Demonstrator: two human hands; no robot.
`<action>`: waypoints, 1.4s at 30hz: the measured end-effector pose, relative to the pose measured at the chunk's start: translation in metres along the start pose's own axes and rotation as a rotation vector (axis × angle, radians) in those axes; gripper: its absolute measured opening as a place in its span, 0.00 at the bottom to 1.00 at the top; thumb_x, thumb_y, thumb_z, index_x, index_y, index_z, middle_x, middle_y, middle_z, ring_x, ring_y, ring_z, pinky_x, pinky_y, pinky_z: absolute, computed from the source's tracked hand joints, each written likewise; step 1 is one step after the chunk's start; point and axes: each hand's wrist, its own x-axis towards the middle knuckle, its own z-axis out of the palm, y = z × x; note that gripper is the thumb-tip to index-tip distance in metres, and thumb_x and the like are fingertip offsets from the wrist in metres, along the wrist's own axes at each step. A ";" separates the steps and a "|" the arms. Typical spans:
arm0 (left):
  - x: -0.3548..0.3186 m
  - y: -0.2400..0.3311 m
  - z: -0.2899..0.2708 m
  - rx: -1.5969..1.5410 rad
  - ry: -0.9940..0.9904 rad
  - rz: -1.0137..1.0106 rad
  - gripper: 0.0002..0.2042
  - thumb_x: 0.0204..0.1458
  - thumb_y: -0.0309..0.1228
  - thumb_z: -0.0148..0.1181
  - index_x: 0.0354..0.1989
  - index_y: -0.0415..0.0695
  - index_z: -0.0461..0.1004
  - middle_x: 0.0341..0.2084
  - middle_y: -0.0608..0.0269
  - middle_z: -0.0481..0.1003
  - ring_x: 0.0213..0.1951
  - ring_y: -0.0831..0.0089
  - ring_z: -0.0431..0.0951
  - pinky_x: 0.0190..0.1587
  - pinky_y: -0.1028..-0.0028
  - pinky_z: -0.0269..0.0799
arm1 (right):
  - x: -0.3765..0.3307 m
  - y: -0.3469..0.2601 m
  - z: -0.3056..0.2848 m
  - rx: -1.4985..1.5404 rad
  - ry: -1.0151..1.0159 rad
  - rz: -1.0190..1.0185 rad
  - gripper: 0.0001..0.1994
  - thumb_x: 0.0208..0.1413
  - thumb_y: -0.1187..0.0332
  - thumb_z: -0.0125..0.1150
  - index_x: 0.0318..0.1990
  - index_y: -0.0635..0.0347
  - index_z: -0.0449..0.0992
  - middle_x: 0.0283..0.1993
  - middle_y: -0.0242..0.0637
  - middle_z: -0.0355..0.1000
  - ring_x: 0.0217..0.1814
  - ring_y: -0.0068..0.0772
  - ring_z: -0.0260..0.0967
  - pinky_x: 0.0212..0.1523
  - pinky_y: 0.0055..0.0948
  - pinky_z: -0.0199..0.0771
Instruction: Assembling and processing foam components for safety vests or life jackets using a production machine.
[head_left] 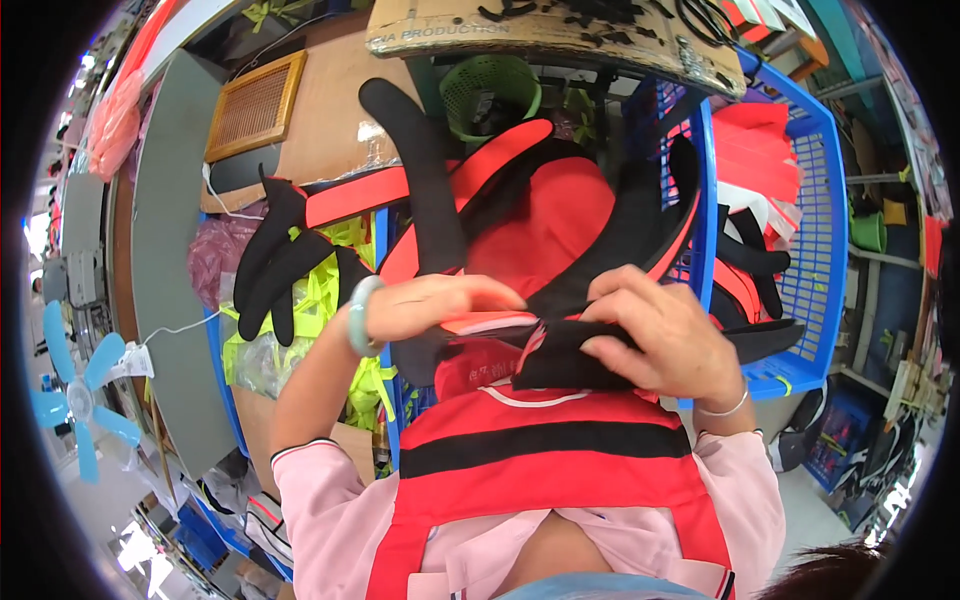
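Observation:
Close in front of my red-and-black apron [545, 450], I hold a black fabric piece [570, 355] with a coral-red and white edge. My left hand [425, 305] has its fingers laid together over the coral-and-white edge; its thumb is hidden. My right hand [665, 335] is curled round the black part, thumb in front and fingers over the top. Just beyond both hands lies a heap of long black and coral-red fabric strips [425, 180] with rounded ends. Beneath them shows a red fabric piece [560, 220].
To the right stands a blue plastic crate [830, 240] with red, white and black fabric pieces. A green basket [490, 85] sits beyond the heap, near a worn wooden board [560, 40]. Neon-yellow straps [350, 350] hang at left. A blue-bladed fan [80, 400] is farther left.

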 end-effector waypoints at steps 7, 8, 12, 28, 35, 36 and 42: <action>0.048 0.017 -0.002 0.002 0.018 -0.178 0.11 0.56 0.33 0.65 0.37 0.40 0.71 0.31 0.73 0.69 0.35 0.87 0.67 0.37 0.81 0.66 | 0.001 0.060 -0.008 0.124 -0.019 0.168 0.15 0.56 0.64 0.62 0.48 0.60 0.71 0.45 0.45 0.74 0.44 0.51 0.74 0.40 0.42 0.74; 0.049 0.017 -0.011 0.144 0.065 -0.122 0.11 0.56 0.35 0.66 0.39 0.40 0.75 0.31 0.72 0.75 0.35 0.86 0.71 0.38 0.79 0.69 | 0.003 0.071 -0.004 0.128 -0.016 0.170 0.15 0.56 0.64 0.62 0.48 0.60 0.71 0.45 0.45 0.74 0.44 0.51 0.74 0.40 0.42 0.74; 0.060 0.047 -0.043 0.563 0.135 -0.159 0.13 0.52 0.34 0.66 0.39 0.37 0.75 0.31 0.55 0.77 0.33 0.70 0.77 0.38 0.73 0.71 | 0.013 0.095 -0.003 0.075 -0.062 0.193 0.15 0.59 0.60 0.59 0.47 0.60 0.73 0.43 0.46 0.74 0.41 0.52 0.74 0.40 0.43 0.74; 0.144 0.188 -0.122 1.017 0.384 0.208 0.15 0.55 0.32 0.64 0.44 0.33 0.74 0.34 0.61 0.77 0.38 0.75 0.73 0.46 0.76 0.70 | 0.109 0.123 -0.177 -0.419 0.177 -0.044 0.15 0.57 0.61 0.61 0.44 0.64 0.74 0.39 0.46 0.74 0.41 0.52 0.72 0.39 0.39 0.71; 0.170 0.209 -0.171 0.967 0.354 0.099 0.16 0.58 0.33 0.62 0.47 0.34 0.75 0.36 0.65 0.77 0.39 0.80 0.73 0.46 0.77 0.70 | 0.152 0.155 -0.199 -0.377 0.143 0.037 0.17 0.61 0.57 0.60 0.46 0.63 0.75 0.35 0.44 0.74 0.36 0.45 0.72 0.39 0.35 0.70; 0.173 0.211 -0.175 0.966 0.366 0.074 0.16 0.58 0.33 0.62 0.48 0.34 0.74 0.37 0.65 0.77 0.39 0.80 0.73 0.46 0.78 0.70 | 0.156 0.157 -0.202 -0.338 0.117 0.070 0.18 0.61 0.56 0.60 0.47 0.63 0.75 0.34 0.44 0.73 0.35 0.44 0.71 0.39 0.34 0.70; 0.181 0.212 -0.201 0.994 0.375 0.075 0.19 0.57 0.37 0.63 0.51 0.35 0.74 0.39 0.61 0.78 0.41 0.77 0.75 0.48 0.76 0.71 | 0.169 0.165 -0.209 -0.363 0.139 0.070 0.18 0.61 0.56 0.59 0.47 0.63 0.75 0.32 0.43 0.73 0.34 0.39 0.71 0.38 0.32 0.70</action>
